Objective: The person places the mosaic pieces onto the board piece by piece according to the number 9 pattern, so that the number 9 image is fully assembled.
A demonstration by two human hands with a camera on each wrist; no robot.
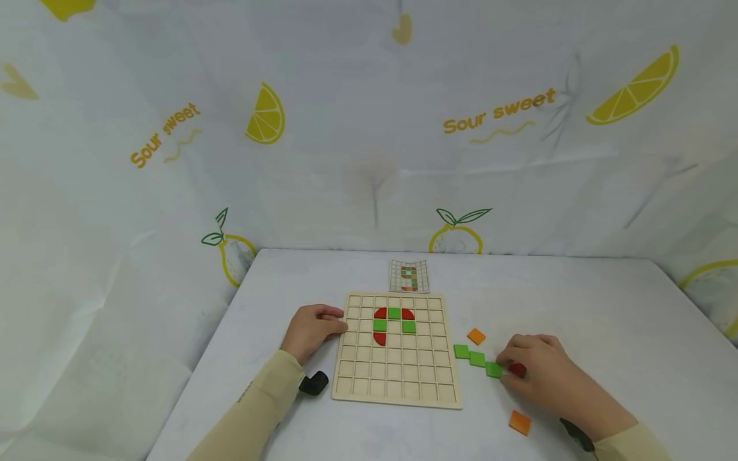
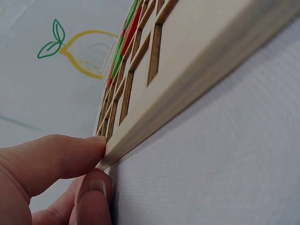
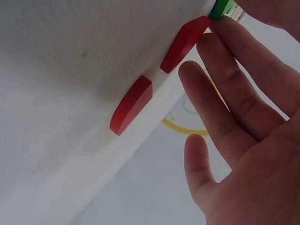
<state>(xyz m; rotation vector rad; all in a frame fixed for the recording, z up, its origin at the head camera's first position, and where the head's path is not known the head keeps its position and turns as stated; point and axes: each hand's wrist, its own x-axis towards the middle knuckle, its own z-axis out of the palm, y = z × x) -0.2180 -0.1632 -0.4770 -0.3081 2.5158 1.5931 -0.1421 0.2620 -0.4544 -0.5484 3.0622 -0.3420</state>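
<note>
Head view: left hand (image 1: pixel 311 331) pinches the board (image 1: pixel 398 384) edge at lower centre. Right hand (image 1: pixel 539 371), fingers relaxed and straight, touches a red piece (image 3: pixel 185 43) on the table (image 1: pixel 576 301).

The grid board (image 1: pixel 398 349) is pale, smooth wood. The red pieces (image 3: pixel 132 106) look matt. The surface (image 1: pixel 576 307) is finely woven cloth.

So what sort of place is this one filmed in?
Probably a small tabletop recording booth, not a lived-in room: a white table is walled in by a lemon-print cloth, and it holds only a wooden grid board, loose coloured tiles and a pattern card.
</note>
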